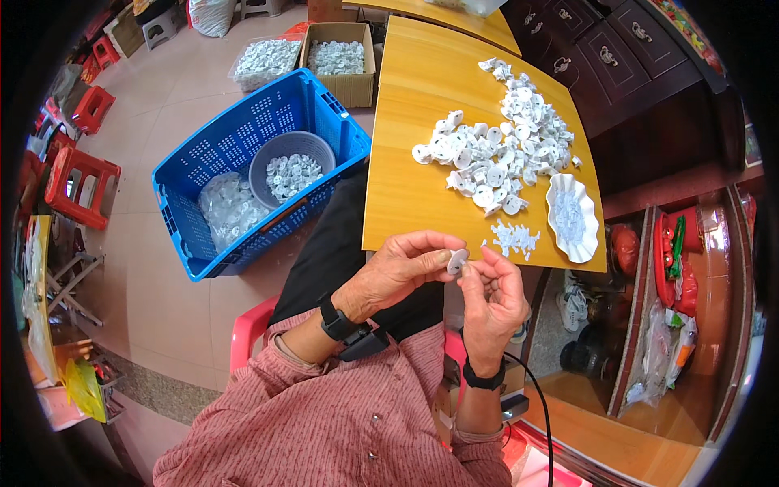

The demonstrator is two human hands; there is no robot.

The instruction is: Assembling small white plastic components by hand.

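White plastic is what both hands work on: a small round disc-shaped part sits low in the middle of the frame, just below the near edge of the yellow wooden surface. The left hand pinches it from the left, thumb and fingertips closed on its rim, while the right hand meets it from the right with its fingertips closed against the same piece. The part looks light, rigid and smooth, so it probably handles best held by its edge between two fingertips, where a loose grip could let it slip. On the surface, right of centre, lies a heap of similar white parts, with a scatter of tiny white pieces and a white scalloped dish nearer the hands. On the floor at the left stands a blue crate holding a grey basket of parts, and a cardboard box sits in the upper middle.
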